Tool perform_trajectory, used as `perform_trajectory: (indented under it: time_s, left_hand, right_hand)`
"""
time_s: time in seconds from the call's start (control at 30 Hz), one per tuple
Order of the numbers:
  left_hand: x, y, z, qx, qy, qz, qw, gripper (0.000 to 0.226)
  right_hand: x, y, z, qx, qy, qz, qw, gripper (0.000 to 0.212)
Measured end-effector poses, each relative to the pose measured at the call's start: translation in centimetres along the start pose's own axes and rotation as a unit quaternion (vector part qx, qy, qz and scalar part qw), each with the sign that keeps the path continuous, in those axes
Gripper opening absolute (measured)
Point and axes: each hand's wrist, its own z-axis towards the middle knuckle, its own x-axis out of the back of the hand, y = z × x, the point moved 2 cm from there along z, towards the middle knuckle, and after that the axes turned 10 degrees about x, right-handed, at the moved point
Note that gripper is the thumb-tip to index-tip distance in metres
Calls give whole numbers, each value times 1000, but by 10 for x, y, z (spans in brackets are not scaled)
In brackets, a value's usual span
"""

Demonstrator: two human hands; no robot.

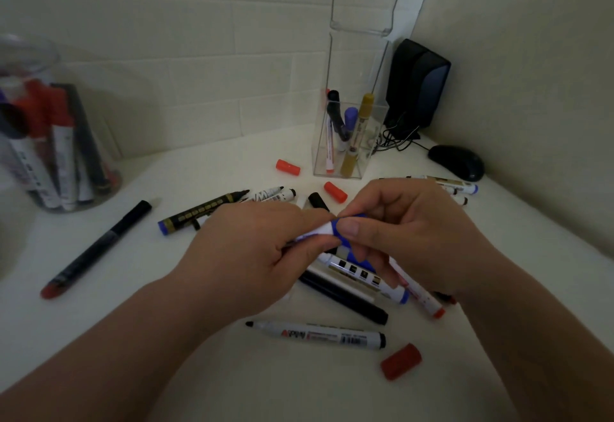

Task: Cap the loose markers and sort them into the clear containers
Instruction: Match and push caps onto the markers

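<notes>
A round clear jar (50,129) packed with markers is seen well to the left of the square clear container (335,169), in which a few capped markers are stood. In front of that container, the left hand (259,249) is closed around a white marker (320,230), and the right hand (412,235) is pinched on its blue cap (337,227), close against the left fingertips. A red cap (287,167) is left just beside the container's left base.

bare surface (299,395) lies open at the front centre and near left. loose markers (319,337) and red caps (401,361) clutter the middle. behind, the square container (345,142), speaker (418,82) and mouse (457,162) crowd the right corner; the round jar (50,142) blocks far left.
</notes>
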Motion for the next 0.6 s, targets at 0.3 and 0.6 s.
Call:
perform_trajectory:
  time_s: [0.3, 0.6]
  left_hand:
    - [-10, 10, 4, 30, 2, 21, 999, 29]
    - [-5, 9, 6, 212, -34, -212, 953, 29]
  right_hand:
    - [-1, -1, 1, -62, 37, 32, 997, 20]
    - [14, 0, -2, 40, 96, 49, 993, 27]
